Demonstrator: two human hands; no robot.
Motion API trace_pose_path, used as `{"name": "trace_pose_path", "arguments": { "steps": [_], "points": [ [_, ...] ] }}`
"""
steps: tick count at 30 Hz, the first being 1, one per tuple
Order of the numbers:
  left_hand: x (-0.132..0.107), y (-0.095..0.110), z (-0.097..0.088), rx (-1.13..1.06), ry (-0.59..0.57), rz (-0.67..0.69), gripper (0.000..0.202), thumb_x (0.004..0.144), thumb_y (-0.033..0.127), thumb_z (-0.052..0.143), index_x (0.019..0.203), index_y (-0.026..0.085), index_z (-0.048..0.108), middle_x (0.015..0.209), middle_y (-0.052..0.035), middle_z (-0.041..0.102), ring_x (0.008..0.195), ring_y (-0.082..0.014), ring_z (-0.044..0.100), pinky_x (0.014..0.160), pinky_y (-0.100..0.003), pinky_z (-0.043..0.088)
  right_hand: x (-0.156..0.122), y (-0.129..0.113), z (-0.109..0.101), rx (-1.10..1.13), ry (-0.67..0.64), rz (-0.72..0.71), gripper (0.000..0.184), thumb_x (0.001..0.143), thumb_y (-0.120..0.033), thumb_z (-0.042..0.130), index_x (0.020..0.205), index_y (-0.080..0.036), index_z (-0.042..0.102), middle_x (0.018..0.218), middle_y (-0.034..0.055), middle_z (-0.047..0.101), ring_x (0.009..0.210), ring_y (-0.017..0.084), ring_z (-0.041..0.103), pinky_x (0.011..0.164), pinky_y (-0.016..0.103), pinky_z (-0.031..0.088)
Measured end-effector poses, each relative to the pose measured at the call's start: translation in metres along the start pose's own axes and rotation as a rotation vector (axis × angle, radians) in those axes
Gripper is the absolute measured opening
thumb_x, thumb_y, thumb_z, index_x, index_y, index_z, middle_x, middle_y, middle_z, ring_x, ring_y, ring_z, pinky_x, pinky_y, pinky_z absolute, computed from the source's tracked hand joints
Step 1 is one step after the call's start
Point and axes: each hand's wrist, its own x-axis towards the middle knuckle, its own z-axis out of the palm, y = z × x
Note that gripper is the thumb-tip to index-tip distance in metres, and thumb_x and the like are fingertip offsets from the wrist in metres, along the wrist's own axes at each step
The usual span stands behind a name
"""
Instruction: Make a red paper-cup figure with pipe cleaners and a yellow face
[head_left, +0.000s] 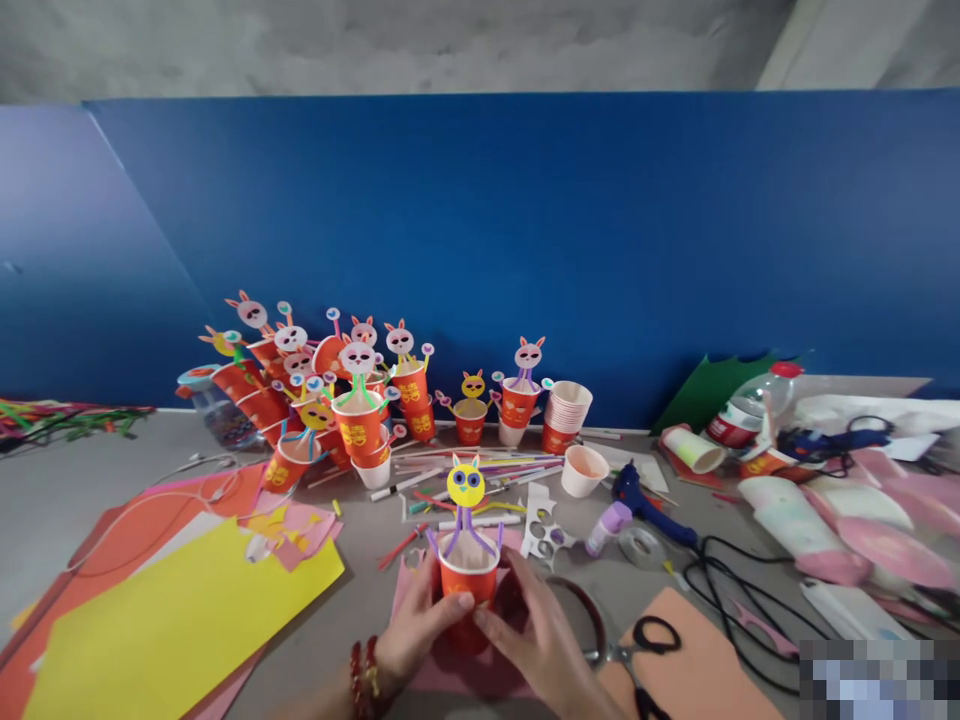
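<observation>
Left hand (pixel 416 628) and right hand (pixel 538 638) wrap their fingers round the red cup (pixel 466 583) with its yellow cat face, just left of the scissors (pixel 646 640) — apparently steadying the figure; letting go wants care — it looks top-heavy.

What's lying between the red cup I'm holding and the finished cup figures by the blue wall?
The left hand and right hand grip the red cup. Between it and the finished cup figures, a scatter of straws and a marker lie flat on the table; nothing tall stands there.
</observation>
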Motion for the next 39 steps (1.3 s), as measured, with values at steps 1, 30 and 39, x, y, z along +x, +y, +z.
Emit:
{"name": "trace_pose_path", "arguments": {
  "steps": [1, 30, 39],
  "points": [
    [0.0, 0.0, 0.0, -0.002, -0.005, -0.003, 0.061, 0.077, 0.039, 0.08, 0.132, 0.022, 0.06, 0.13, -0.012, 0.067, 0.121, -0.0347, 0.06, 0.109, -0.047, 0.043, 0.0, 0.0, 0.0, 0.006, -0.006, 0.002, 0.052, 0.08, -0.041, 0.075, 0.128, -0.026, 0.061, 0.12, 0.0109, 0.07, 0.107, 0.035, 0.066, 0.087, 0.039, 0.057],
    [-0.002, 0.083, -0.06, 1.004, 0.167, -0.021, 0.052, 0.085, 0.054, 0.065, 0.123, 0.021, 0.056, 0.123, -0.0104, 0.068, 0.113, -0.0305, 0.063, 0.099, -0.042, 0.049, 0.007, -0.016, -0.008, -0.35, -0.233, -0.042, 0.01, 0.088, -0.021, 0.067, 0.096, -0.019, 0.071, 0.096, 0.0066, 0.074, 0.092, 0.023, 0.067, 0.081, 0.031, 0.048],
    [-0.038, 0.086, -0.135, 1.563, 0.358, -0.116, 0.068, 0.084, 0.065, 0.052, 0.127, 0.013, 0.058, 0.134, -0.0182, 0.064, 0.125, -0.037, 0.059, 0.108, -0.049, 0.045, 0.005, -0.014, -0.003, -0.483, -0.355, -0.11, 0.012, 0.087, -0.023, 0.07, 0.098, -0.019, 0.072, 0.099, 0.0059, 0.075, 0.096, 0.023, 0.066, 0.084, 0.03, 0.048]
  ]
}}
